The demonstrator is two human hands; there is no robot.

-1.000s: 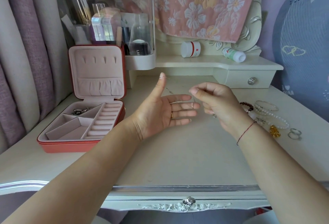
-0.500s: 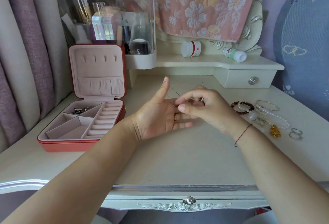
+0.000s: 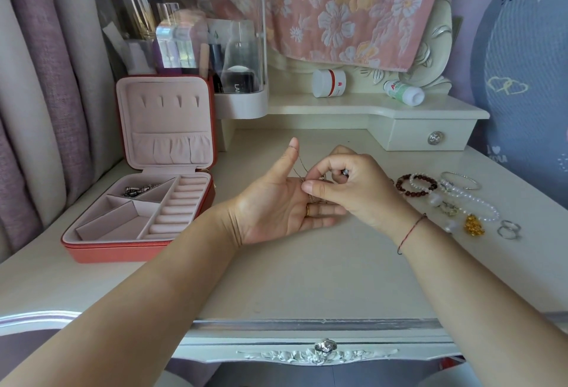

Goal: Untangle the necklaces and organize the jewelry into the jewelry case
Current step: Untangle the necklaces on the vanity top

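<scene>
My left hand [image 3: 276, 205] lies palm up over the desk, thumb raised and fingers straight, with a thin chain necklace [image 3: 299, 168] looped round the thumb and running down across the palm. My right hand [image 3: 347, 183] reaches over the left fingers and pinches the chain between thumb and forefinger; a small silver pendant shows between its fingers. The red jewelry case [image 3: 138, 211] stands open at the left, pink inside, with small silver pieces [image 3: 138, 191] in its back compartment. Bracelets [image 3: 416, 183], a pearl strand [image 3: 473, 202], a gold charm [image 3: 474, 224] and rings [image 3: 508, 229] lie at the right.
A clear cosmetics organiser [image 3: 190, 39] stands behind the case. A white jar [image 3: 329, 83] and a small bottle [image 3: 404, 93] lie on the raised shelf, above a little drawer [image 3: 435, 138]. Curtains hang at the left, a floral cloth at the back.
My right hand has moved left from beside the open left palm onto the left fingers and taken hold of the chain. The left hand stays palm up.
</scene>
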